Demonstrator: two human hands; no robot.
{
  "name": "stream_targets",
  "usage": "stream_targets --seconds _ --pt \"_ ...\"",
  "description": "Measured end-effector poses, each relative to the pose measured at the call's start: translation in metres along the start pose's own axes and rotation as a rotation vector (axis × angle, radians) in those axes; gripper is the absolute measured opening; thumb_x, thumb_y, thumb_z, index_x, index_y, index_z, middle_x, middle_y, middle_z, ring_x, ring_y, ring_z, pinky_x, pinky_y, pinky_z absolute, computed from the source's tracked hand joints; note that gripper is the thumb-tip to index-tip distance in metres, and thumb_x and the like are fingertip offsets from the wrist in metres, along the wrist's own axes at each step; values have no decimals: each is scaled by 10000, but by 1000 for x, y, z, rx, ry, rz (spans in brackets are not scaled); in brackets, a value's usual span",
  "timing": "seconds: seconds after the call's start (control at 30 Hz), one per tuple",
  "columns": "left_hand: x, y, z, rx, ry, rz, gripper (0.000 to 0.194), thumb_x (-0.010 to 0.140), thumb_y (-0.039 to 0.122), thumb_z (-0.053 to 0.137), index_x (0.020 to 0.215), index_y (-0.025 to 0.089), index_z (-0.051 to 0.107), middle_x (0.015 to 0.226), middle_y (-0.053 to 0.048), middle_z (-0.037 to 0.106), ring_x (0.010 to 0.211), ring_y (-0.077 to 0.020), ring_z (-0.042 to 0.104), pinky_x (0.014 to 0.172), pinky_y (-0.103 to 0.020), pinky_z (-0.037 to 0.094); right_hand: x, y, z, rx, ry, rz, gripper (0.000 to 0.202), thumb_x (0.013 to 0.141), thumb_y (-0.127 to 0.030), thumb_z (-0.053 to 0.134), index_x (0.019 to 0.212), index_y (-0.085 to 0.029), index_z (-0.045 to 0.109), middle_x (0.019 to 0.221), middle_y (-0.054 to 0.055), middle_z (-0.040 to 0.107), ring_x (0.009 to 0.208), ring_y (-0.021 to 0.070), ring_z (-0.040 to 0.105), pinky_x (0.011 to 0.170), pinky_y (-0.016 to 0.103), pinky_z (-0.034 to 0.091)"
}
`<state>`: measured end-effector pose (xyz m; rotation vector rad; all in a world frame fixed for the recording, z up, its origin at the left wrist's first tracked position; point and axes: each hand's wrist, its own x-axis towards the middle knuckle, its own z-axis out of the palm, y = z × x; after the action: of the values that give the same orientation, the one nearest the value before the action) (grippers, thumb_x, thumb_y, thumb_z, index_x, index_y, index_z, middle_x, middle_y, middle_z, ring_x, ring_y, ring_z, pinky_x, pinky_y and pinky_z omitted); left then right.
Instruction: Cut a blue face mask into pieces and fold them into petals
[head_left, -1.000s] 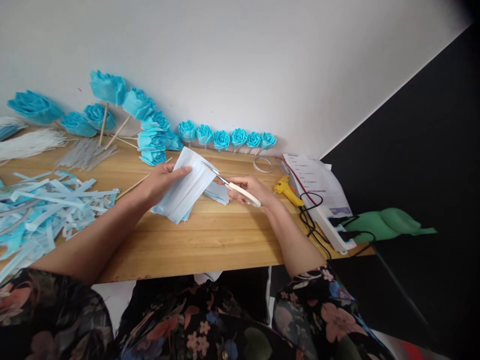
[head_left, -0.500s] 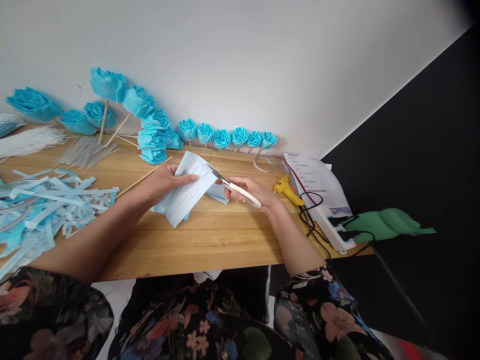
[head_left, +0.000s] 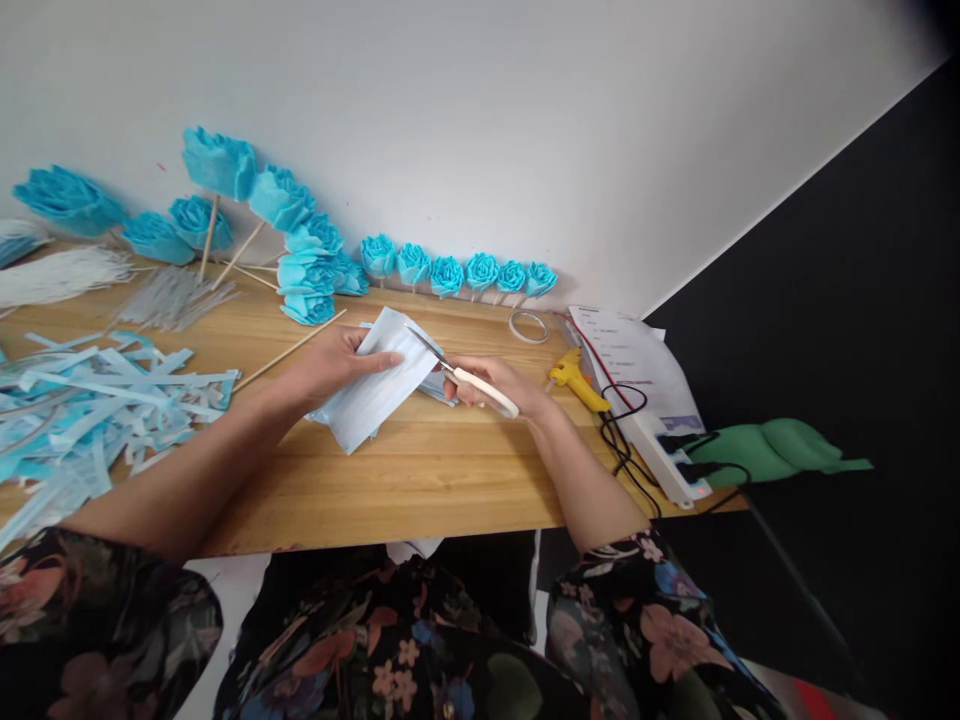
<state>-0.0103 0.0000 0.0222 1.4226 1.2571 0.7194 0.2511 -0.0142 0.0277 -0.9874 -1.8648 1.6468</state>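
A pale blue pleated sheet [head_left: 379, 390] is pinched in my left hand [head_left: 337, 362], thumb on top of it. My right hand [head_left: 491, 382] grips scissors [head_left: 484, 388] with white handles, their metal blades lying across the sheet's upper right part. More light blue sheets [head_left: 439, 388] lie on the table beneath and behind the held one, partly hidden. A thin wooden stick [head_left: 289, 350] rests just behind my left forearm.
Blue flowers [head_left: 480, 272] line the wall, some on sticks. Cut strips [head_left: 112, 400] pile up at the left, beside thin wires [head_left: 176, 297]. A tape ring [head_left: 529, 327], yellow glue gun [head_left: 577, 380], papers [head_left: 637, 360] and a power strip [head_left: 660, 455] are at the right.
The scissor blades have moved slightly up and left over the sheet. The sheet has shifted a little to the right with my left hand.
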Motion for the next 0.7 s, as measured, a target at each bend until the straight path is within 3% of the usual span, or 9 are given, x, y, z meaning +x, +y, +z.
stream_targets --seconds 0.37,0.7 --pt "7 -13 -1 -89 -37 -3 475 688 518 780 981 146 742 840 -88 719 626 -179 587 542 -263 426 -2 -3 0 30 36 18 403 751 -367 716 1063 -115 674 733 -3 620 547 54 459 454 187 327" --pt "5 -9 -1 -117 -28 8 426 683 502 784 920 150 749 810 -79 711 615 -169 575 544 -261 422 -1 -1 -1 31 57 21 512 732 -403 766 1141 -106 681 680 -15 630 489 42 448 417 182 306"
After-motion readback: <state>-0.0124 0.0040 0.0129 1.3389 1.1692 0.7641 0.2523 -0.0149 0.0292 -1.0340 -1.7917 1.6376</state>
